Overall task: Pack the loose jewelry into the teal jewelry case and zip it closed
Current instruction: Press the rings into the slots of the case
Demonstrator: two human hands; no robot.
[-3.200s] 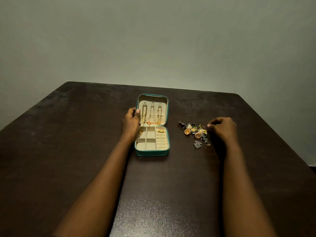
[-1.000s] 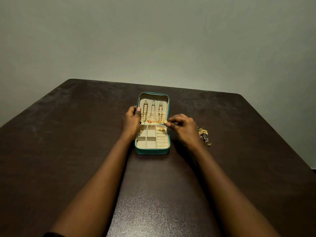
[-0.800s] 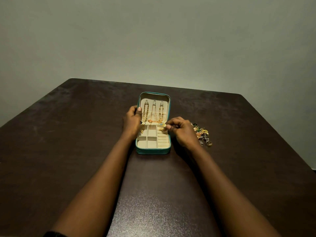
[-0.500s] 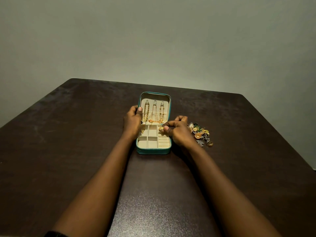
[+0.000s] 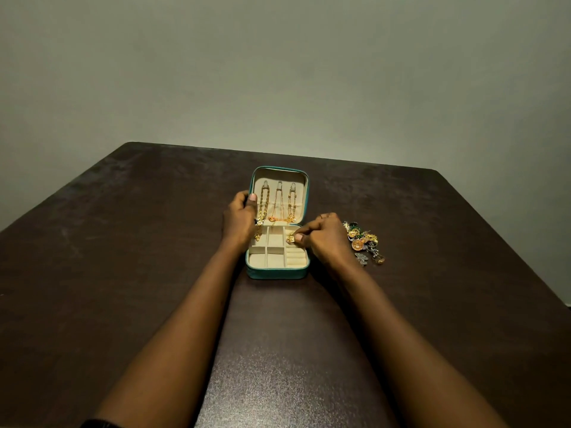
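The teal jewelry case [image 5: 276, 273] lies open mid-table, cream inside. Three gold chains [image 5: 279, 201] hang in its raised lid. My left hand [image 5: 239, 220] grips the case's left edge at the hinge, thumb on the lid rim. My right hand [image 5: 324, 237] pinches a small gold ring [image 5: 290, 240] over the ring rolls in the tray's right side. A pile of loose jewelry [image 5: 363, 240], gold, green and silver pieces, lies on the table just right of my right hand, partly hidden by it.
The dark brown table [image 5: 123, 273] spreads wide on both sides, its far edge close behind the case and a plain grey wall beyond. The table's right edge slants off toward the near right.
My right hand left the loose pile, came over to the case with a gold piece and has lowered it from the hinge area to the ring rolls. My left hand stayed on the case.
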